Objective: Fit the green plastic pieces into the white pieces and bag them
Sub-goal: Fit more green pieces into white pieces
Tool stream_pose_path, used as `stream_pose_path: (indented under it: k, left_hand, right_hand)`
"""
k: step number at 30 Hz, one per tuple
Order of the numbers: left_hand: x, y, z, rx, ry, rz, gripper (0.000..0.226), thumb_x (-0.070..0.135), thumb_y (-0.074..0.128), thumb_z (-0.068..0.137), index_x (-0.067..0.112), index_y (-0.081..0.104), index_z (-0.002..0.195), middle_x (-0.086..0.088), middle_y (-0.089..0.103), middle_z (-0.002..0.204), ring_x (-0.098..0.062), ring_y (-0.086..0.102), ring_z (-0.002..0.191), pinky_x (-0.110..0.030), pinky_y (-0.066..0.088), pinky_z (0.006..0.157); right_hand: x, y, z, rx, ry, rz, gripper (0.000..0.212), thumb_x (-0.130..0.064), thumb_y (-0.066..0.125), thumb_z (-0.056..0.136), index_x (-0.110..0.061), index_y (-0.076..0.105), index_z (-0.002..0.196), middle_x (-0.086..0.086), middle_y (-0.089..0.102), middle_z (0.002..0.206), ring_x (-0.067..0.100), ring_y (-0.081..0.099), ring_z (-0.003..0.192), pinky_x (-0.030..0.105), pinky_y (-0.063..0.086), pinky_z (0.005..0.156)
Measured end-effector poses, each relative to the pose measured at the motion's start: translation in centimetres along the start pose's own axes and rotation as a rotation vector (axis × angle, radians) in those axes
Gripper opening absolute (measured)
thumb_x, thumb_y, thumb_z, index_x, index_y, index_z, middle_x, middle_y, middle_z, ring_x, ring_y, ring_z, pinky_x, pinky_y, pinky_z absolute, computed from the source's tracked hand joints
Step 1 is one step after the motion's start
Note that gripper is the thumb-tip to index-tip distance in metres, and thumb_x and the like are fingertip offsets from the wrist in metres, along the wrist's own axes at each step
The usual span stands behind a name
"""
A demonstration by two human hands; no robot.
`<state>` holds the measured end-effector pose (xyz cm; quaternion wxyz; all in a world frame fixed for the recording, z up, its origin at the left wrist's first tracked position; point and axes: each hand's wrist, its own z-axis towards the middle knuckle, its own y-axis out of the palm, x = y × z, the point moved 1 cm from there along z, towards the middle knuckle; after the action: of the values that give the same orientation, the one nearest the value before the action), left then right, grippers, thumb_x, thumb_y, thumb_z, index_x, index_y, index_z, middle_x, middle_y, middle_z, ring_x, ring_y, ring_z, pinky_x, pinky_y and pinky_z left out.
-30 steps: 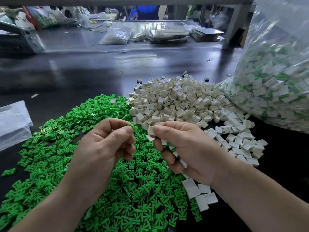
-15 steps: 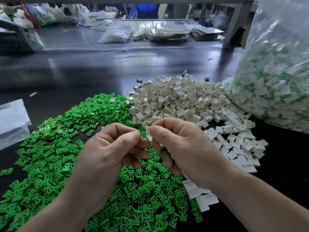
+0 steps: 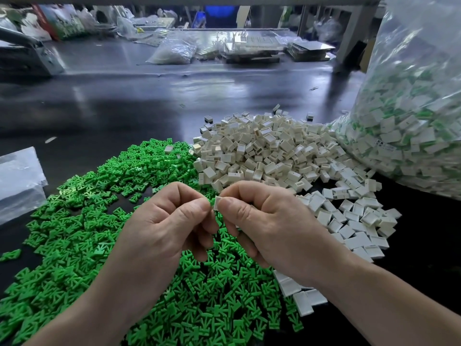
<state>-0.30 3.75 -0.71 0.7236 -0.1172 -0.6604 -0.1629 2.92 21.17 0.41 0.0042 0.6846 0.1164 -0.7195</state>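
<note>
Green pieces (image 3: 87, 221) lie in a big heap under my hands, with the white pieces (image 3: 269, 151) heaped just behind. My right hand (image 3: 269, 228) pinches one white piece (image 3: 217, 202). My left hand (image 3: 159, 233) pinches a tiny green piece (image 3: 211, 200), mostly hidden, right against it. The big clear bag (image 3: 411, 108) of joined ones sits at my right.

Left hand (image 3: 162, 228) meets right hand (image 3: 270, 221), pinching

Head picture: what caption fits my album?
Left hand presses a green piece into the white piece in the right hand, above the green heap, near a bag.
</note>
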Motion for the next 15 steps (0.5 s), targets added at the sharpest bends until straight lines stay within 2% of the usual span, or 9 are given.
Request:
stream_pose_path:
  k: [4, 8, 11, 15]
  left_hand:
    - [0.2, -0.2, -0.1, -0.032, -0.027, 0.079, 0.013, 0.027, 0.06, 0.084, 0.017, 0.065, 0.078, -0.012, 0.064, 0.071, -0.024, 0.059, 0.058, -0.029, 0.048, 0.048]
    - [0.6, 0.0, -0.2, -0.054, -0.04, 0.111, 0.014, 0.026, 0.057, 0.084, 0.015, 0.064, 0.077, -0.008, 0.062, 0.067, -0.023, 0.058, 0.056, -0.029, 0.049, 0.047]
    - [0.8, 0.0, -0.2, -0.068, -0.061, 0.125, 0.014, 0.026, 0.057, 0.083, 0.016, 0.064, 0.076, -0.008, 0.06, 0.066, -0.022, 0.057, 0.055, -0.029, 0.048, 0.046]
    - [0.7, 0.0, -0.4, -0.085, -0.11, 0.132, 0.014, 0.028, 0.058, 0.082, 0.017, 0.063, 0.075, -0.006, 0.059, 0.065, -0.019, 0.056, 0.054, -0.029, 0.047, 0.046]
  right_hand:
    - [-0.1, -0.3, 0.1, -0.05, 0.042, -0.032, 0.025, -0.029, 0.059, 0.101, -0.024, 0.064, 0.078, -0.011, 0.053, 0.059, 0.006, 0.042, 0.043, 0.018, 0.033, 0.038]
    - [-0.3, -0.9, 0.1, -0.087, 0.041, -0.126, 0.022, -0.036, 0.059, 0.1, -0.019, 0.064, 0.086, -0.001, 0.051, 0.065, 0.013, 0.04, 0.048, 0.025, 0.032, 0.041]
    - [-0.3, -1.1, 0.1, -0.114, 0.041, -0.153, 0.022, -0.036, 0.059, 0.099, -0.019, 0.065, 0.086, -0.005, 0.051, 0.064, 0.013, 0.04, 0.05, 0.028, 0.032, 0.044]
    - [-0.5, -1.2, 0.1, -0.133, 0.03, -0.238, 0.024, -0.039, 0.059, 0.099, -0.022, 0.064, 0.083, -0.011, 0.051, 0.061, 0.004, 0.041, 0.047, 0.024, 0.034, 0.042]
